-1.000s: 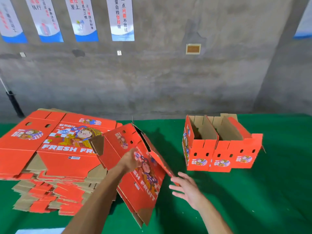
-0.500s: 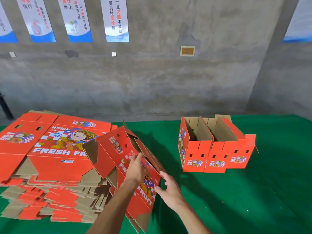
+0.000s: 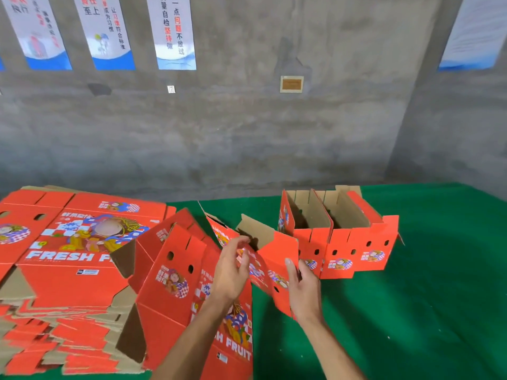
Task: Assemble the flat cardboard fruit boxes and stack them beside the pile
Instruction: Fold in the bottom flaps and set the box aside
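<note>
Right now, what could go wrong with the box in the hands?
The half-open box leans on the flat pile, so opening it could drag top sheets off. Its right panel sits close to the built boxes and might bump them. The left hand and right hand look only lightly on it, so it may fold shut.

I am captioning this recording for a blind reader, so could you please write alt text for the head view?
Two bare hands, the left hand and the right hand, open up a red fruit box on a green table. A pile of flat boxes lies to the left; two assembled boxes stand behind to the right, before a grey wall with posters.
</note>
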{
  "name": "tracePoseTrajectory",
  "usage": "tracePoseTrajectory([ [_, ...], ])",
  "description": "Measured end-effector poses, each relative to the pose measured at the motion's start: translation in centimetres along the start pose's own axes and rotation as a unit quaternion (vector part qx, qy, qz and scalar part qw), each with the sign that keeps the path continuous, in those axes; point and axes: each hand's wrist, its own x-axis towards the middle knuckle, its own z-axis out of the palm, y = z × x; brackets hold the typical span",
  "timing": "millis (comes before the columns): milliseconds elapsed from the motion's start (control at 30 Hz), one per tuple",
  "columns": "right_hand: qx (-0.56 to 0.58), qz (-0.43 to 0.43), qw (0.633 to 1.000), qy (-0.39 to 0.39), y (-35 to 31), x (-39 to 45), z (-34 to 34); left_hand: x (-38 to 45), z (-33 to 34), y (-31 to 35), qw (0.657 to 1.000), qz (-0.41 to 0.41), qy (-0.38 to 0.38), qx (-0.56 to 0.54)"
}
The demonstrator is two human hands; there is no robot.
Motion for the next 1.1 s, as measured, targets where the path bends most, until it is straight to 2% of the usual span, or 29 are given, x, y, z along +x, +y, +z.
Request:
tracePoseTrajectory([
  [67,0.03,0.032,0.997,0.06,-0.3,0.2,-1.2,0.1,0.8,0.2,0.999,0.01,0.03,-0.015],
  [133,0.031,0.06,0.989,0.13,-0.6,0.6,-2.7,0.4,1.6,0.3,0.997,-0.017,0.068,-0.037],
  [233,0.002,0.083,0.973,0.215,-0.6,1.5,-6.0,0.8,3.0,-0.6,0.988,-0.126,0.076,-0.054],
  [333,0.01,0.108,0.951,0.288,-0.3,2.6,-10.5,1.9,3.4,-1.2,0.963,-0.252,0.073,-0.068],
  [400,0.025,0.125,0.935,0.332,-0.1,3.4,-13.8,2.8,3.1,-1.3,0.947,-0.299,0.071,-0.095],
  [467,0.022,0.134,0.927,0.349,0.3,4.1,-16.8,3.2,2.8,-0.6,0.938,-0.311,0.054,-0.144],
  [600,0.036,0.153,0.931,0.33,2.3,4.7,-20.0,2.4,3.0,2.9,0.942,-0.225,-0.032,-0.248],
  [700,-0.006,0.196,0.943,0.27,3.2,4.4,-20.6,1.0,3.2,5.0,0.95,-0.165,-0.057,-0.258],
  [800,-0.061,0.188,0.958,0.209,3.9,4.6,-20.4,-1.1,3.7,5.8,0.956,-0.086,-0.1,-0.26],
  [867,-0.019,0.174,0.975,0.136,4.7,4.3,-20.0,-2.9,4.2,6.1,0.96,-0.045,-0.135,-0.241],
  [933,0.008,0.189,0.98,0.066,5.7,3.8,-19.3,-4.2,4.6,6.0,0.974,-0.007,-0.136,-0.18],
  [1100,0.039,0.202,0.975,0.081,7.3,3.1,-19.6,-6.7,3.9,5.1,0.985,0.069,-0.117,-0.105],
])
